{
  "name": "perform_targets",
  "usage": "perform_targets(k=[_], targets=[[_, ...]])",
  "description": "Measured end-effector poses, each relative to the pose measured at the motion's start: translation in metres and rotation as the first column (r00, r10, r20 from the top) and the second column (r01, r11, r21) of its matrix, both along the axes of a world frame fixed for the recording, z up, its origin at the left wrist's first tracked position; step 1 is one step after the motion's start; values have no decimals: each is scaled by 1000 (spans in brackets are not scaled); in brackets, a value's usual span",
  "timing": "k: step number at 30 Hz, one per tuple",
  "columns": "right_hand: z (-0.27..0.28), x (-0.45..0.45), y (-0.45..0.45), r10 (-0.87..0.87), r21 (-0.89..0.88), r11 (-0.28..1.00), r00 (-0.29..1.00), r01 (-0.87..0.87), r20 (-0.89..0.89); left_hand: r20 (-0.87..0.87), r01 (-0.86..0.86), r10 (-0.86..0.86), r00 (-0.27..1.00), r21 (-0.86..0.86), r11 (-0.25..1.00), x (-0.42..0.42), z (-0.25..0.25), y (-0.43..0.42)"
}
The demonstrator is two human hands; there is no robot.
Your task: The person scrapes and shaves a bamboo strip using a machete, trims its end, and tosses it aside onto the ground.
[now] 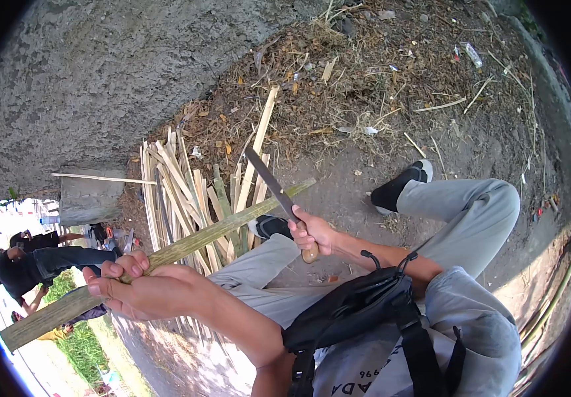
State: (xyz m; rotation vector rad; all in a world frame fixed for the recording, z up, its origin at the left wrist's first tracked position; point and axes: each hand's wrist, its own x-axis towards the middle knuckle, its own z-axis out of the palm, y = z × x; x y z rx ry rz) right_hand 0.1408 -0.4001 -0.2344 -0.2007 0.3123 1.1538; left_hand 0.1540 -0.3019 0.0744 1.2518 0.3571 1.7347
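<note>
My left hand (141,290) is closed around a long bamboo strip (212,233), which runs slantwise from the lower left up to the middle of the view. A long knife with a dark blade (269,175) and a wooden handle (310,253) is gripped in my right hand (313,231). The blade points up and to the left, crossing the strip near its far end; whether the two touch I cannot tell. Beneath the strip lies a pile of split bamboo pieces (178,188) on the ground.
My shoes (401,188) rest on bare dirt beside the pile. A rough grey concrete wall (113,86) rises behind it. Dry grass and litter (365,86) cover the ground farther off. Another person (40,264) is at the left, and long green poles (560,294) lie at the right.
</note>
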Motion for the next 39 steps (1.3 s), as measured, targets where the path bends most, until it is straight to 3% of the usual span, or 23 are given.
perform_targets(k=[2,3,6,7,10,11,14,18,19,23,26,27,30,32,35,38,39], targets=[[51,0,-12,137,57,986,953,-158,269,-2,-7,7,1000,-9,1000,-4,-3,1],[58,2,-11,107,-6,994,945,-111,310,-1,-1,1,1000,-10,1000,-6,-3,2],[17,2,7,-103,-88,990,993,108,61,14,18,-18,1000,-10,1000,-6,-2,-1],[-7,-1,15,-177,-144,976,979,161,-104,7,20,-19,1000,-10,1000,-8,-2,-3],[-9,-8,7,-60,-156,987,992,42,-114,3,-21,21,1000,-16,1000,-8,-1,-10],[-2,-8,-2,24,7,1000,998,-25,51,11,-15,15,1000,-24,1000,-5,-1,-9],[37,-4,-10,86,16,995,952,-95,294,4,-26,26,1000,-34,999,-7,-2,-4],[-6,-7,20,-213,-119,972,975,204,-68,-9,-27,27,1000,-11,1000,-5,-1,-8],[-18,-9,21,-220,-150,968,968,201,-120,-16,-23,23,1000,-6,1000,-5,-2,-9],[-5,-15,7,-90,22,996,994,92,-60,-25,-17,17,1000,16,1000,-3,-2,-11],[-12,-9,1,-64,-85,994,998,66,26,-25,21,-20,999,24,1000,3,0,-13],[-14,-8,6,-126,-134,984,992,120,-32,-28,24,-23,999,32,999,3,0,-16],[-4,-16,12,-108,-29,994,994,107,-33,-43,9,-7,999,56,998,1,0,-10],[-2,-19,5,-83,-73,994,997,83,3,-58,-2,5,998,52,999,-1,-2,-8],[-12,-7,9,-188,-139,974,981,179,-54,-56,0,2,998,36,999,2,0,-12],[-17,-17,19,-120,34,992,985,125,-122,-45,9,-8,999,26,1000,4,1,-15],[4,-17,10,-51,78,996,998,48,35,-37,20,-19,999,18,1000,3,0,-8]])
